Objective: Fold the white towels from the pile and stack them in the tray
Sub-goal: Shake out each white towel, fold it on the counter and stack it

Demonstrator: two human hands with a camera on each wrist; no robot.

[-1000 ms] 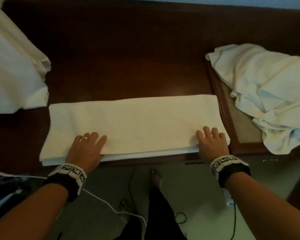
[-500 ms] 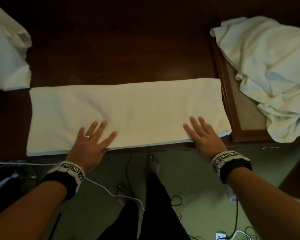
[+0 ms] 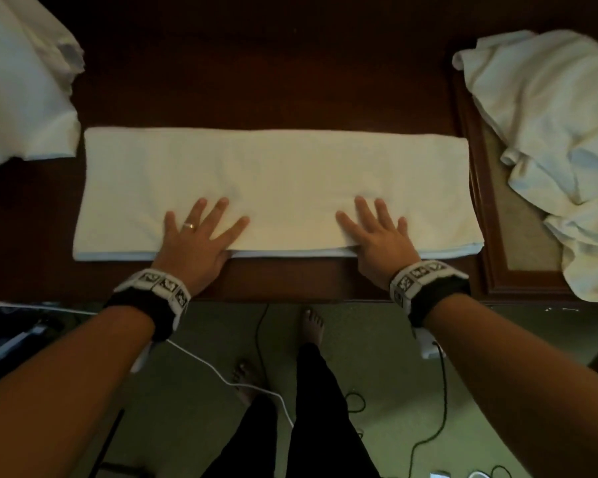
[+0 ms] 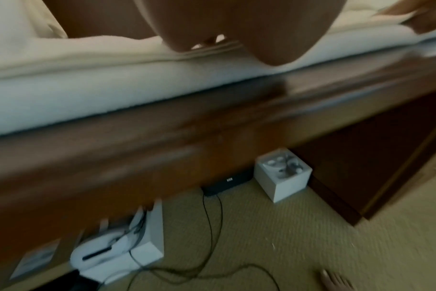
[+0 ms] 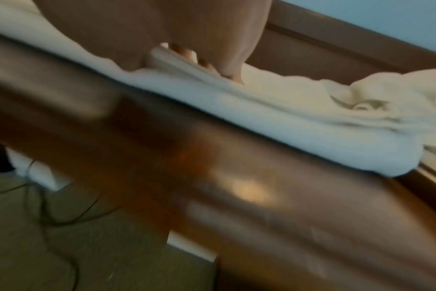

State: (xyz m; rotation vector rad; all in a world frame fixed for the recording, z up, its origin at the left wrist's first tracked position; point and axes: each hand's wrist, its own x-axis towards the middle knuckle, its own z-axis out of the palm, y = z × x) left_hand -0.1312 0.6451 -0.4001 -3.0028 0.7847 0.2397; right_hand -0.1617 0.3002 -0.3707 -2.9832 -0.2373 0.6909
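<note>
A long folded white towel (image 3: pixel 277 188) lies flat across the dark wooden table (image 3: pixel 256 81), its near edge by the table's front. My left hand (image 3: pixel 201 229) rests flat on its near left part with fingers spread. My right hand (image 3: pixel 377 229) lies flat on its near right part, fingers spread too. A wooden tray (image 3: pixel 518 263) sits at the right, with crumpled white towels (image 3: pixel 549 132) draped over it. The left wrist view shows the towel's layered edge (image 4: pixel 112 86) under my palm; the right wrist view shows the towel's edge (image 5: pixel 261 122) as well.
More white cloth (image 3: pixel 21 91) lies at the table's far left. Below the table edge are carpet, cables (image 3: pixel 273 391), white boxes (image 4: pixel 281 175) and my bare feet (image 3: pixel 313 326).
Both hands have slid inward along the towel's near edge, toward each other, staying flat on it. The head view has shifted, so the towel sits more centred.
</note>
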